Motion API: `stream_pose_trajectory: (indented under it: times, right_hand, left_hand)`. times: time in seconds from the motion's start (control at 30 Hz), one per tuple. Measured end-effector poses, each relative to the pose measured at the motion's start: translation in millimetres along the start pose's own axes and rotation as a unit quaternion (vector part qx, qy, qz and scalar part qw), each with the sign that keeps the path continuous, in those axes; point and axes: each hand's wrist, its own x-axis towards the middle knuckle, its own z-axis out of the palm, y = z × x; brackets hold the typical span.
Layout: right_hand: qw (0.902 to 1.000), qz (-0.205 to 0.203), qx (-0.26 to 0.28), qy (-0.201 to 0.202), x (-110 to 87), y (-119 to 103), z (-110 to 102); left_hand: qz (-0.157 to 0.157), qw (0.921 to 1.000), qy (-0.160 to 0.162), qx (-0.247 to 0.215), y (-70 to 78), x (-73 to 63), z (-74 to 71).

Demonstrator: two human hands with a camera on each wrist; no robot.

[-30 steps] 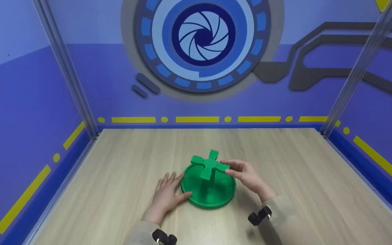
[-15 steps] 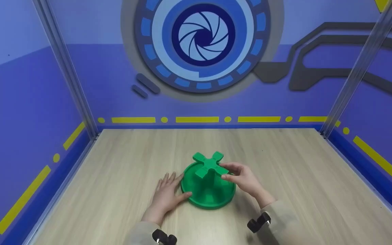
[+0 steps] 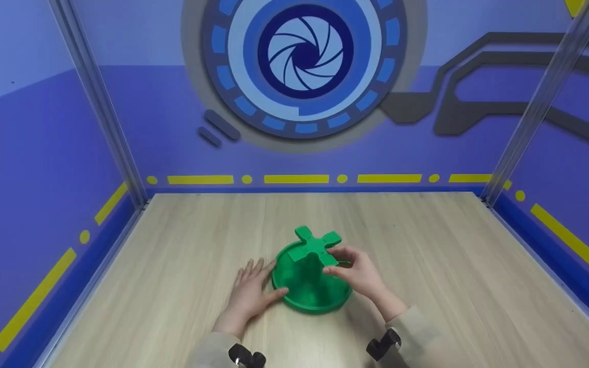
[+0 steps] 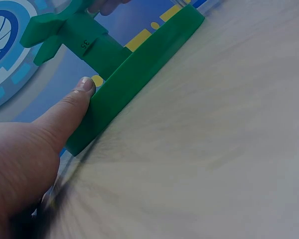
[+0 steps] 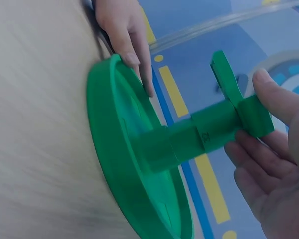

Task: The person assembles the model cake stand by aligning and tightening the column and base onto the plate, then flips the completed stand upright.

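Observation:
A round green plastic dish (image 3: 309, 308) with a raised rim lies on the table. From its middle rises a stepped green post (image 5: 182, 139), marked with small numbers in the wrist views. A green cross-shaped knob (image 3: 316, 246) with blunt arms tops the post. My left hand (image 3: 250, 295) rests at the dish's left side, fingers spread and mostly straight, thumb (image 4: 72, 107) against the rim. My right hand (image 3: 362, 272) holds the near-right arm of the knob, thumb on one side and fingers on the other. The dish floor is partly hidden beneath the knob.
The light wood table (image 3: 197, 230) stands between blue printed panels (image 3: 161, 122). Clear upright strips (image 3: 103, 97) stand at the back corners. Black camera mounts (image 3: 384, 344) are on both wrists.
The knob has turned clockwise as seen from above, its held arm swinging toward the near side. My right hand has moved left and nearer with it. The left hand and dish stay put.

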Motion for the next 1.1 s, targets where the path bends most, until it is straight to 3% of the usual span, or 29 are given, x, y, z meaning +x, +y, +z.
stream_pose_trajectory:
  times: [0.43,0.67,0.9,1.1]
  right_hand:
    - [0.9946,0.001,-0.064,0.082,-4.1,-5.6,25.8]
    - [0.9902,-0.006,-0.100,0.097,-6.3,-8.8,30.9]
    - [0.9900,-0.004,-0.099,0.101,-7.2,-12.7,24.1]
    - [0.9862,-0.005,-0.085,0.143,-2.4,-17.6,4.3]
  left_hand:
    - [0.003,1.0000,-0.002,0.001,1.0,-0.7,-1.0]
    - [0.001,1.0000,-0.002,0.007,1.4,-0.9,-1.9]
    - [0.006,1.0000,-0.002,0.003,1.0,0.0,-1.5]
    - [0.006,1.0000,0.000,0.002,-0.6,0.4,-0.4]
